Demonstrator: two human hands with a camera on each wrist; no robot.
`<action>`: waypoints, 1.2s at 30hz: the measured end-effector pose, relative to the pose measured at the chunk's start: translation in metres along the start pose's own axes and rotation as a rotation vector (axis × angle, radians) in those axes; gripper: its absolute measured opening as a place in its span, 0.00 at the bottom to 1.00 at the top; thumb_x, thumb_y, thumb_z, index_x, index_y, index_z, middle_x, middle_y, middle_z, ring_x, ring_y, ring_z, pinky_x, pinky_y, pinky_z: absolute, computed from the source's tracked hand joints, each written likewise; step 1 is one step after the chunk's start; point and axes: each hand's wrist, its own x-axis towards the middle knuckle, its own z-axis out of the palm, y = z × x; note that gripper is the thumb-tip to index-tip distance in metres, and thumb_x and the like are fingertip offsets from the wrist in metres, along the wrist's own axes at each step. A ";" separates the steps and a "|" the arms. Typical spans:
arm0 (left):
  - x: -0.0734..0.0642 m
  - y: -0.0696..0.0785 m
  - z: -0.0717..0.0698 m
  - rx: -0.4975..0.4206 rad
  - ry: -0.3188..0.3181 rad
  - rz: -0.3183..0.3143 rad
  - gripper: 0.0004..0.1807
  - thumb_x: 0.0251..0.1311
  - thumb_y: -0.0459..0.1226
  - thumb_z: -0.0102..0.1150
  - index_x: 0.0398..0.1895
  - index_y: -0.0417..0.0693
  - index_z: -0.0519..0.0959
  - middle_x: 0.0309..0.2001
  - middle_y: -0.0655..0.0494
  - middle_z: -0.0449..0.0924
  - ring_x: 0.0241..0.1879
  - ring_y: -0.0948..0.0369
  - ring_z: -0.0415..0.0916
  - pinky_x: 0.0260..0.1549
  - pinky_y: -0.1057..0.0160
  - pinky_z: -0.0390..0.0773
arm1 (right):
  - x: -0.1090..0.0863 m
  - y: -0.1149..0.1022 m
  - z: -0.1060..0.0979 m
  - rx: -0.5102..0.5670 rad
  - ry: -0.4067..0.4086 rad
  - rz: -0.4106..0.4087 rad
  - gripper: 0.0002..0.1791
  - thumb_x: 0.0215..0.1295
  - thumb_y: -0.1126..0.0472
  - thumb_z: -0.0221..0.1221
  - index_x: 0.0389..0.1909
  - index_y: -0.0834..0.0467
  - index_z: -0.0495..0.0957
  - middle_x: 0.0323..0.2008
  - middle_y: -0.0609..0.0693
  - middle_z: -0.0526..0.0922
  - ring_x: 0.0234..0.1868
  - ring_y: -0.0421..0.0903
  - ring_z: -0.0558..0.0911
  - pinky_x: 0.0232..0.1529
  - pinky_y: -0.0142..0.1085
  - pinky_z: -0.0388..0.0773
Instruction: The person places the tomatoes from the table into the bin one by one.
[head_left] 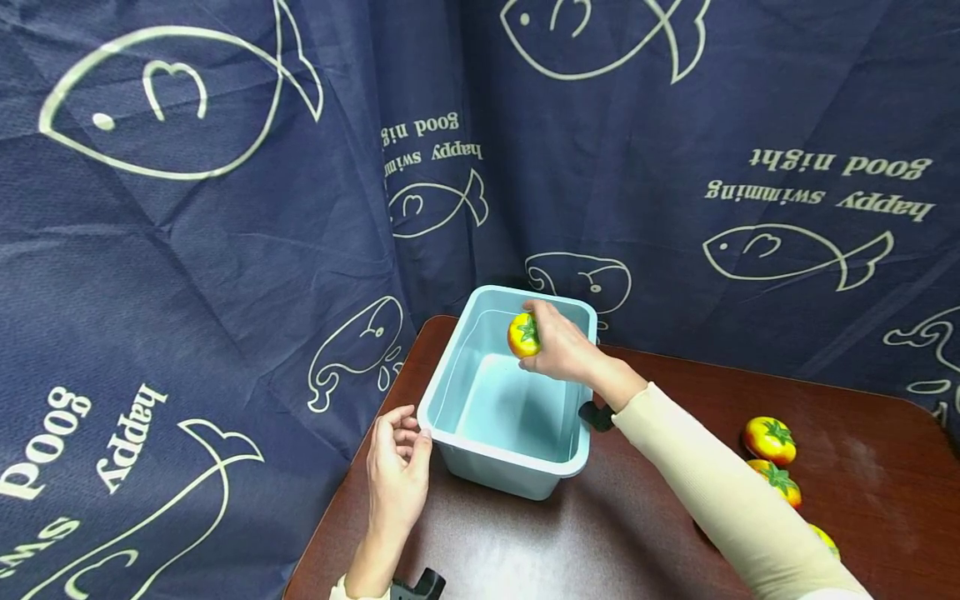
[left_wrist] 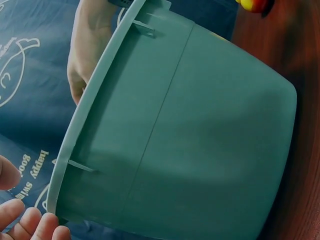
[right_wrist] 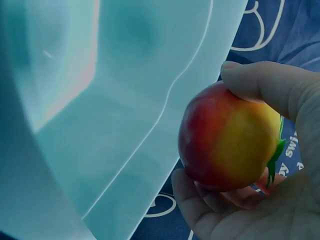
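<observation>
A light blue plastic tub (head_left: 498, 454) stands on the table, its inside facing up. Over its far part my right hand (head_left: 562, 343) holds a yellow-and-red tomato (head_left: 523, 335) with a green leafy top. In the right wrist view, thumb and fingers wrap the tomato (right_wrist: 227, 137) from opposite sides, above the tub's wall (right_wrist: 135, 100). My left hand (head_left: 399, 471) is at the tub's near left corner, fingers loosely bent. The left wrist view has its fingertips (left_wrist: 47, 225) right at the rim, the thumb (left_wrist: 7, 172) apart from them.
Several more tomatoes (head_left: 770, 440) lie in a row on the brown table (head_left: 873, 467) at the right, partly behind my right sleeve (head_left: 705, 475). A dark blue curtain (head_left: 645, 167) with fish drawings hangs behind the table and along its left side.
</observation>
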 end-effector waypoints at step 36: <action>0.003 -0.026 0.002 -0.010 -0.050 -0.142 0.22 0.55 0.27 0.62 0.55 0.39 0.73 0.41 0.49 0.76 0.32 0.64 0.76 0.28 0.70 0.75 | 0.019 -0.010 0.026 0.197 0.010 0.108 0.47 0.47 0.59 0.73 0.69 0.59 0.62 0.58 0.59 0.69 0.53 0.56 0.71 0.49 0.48 0.75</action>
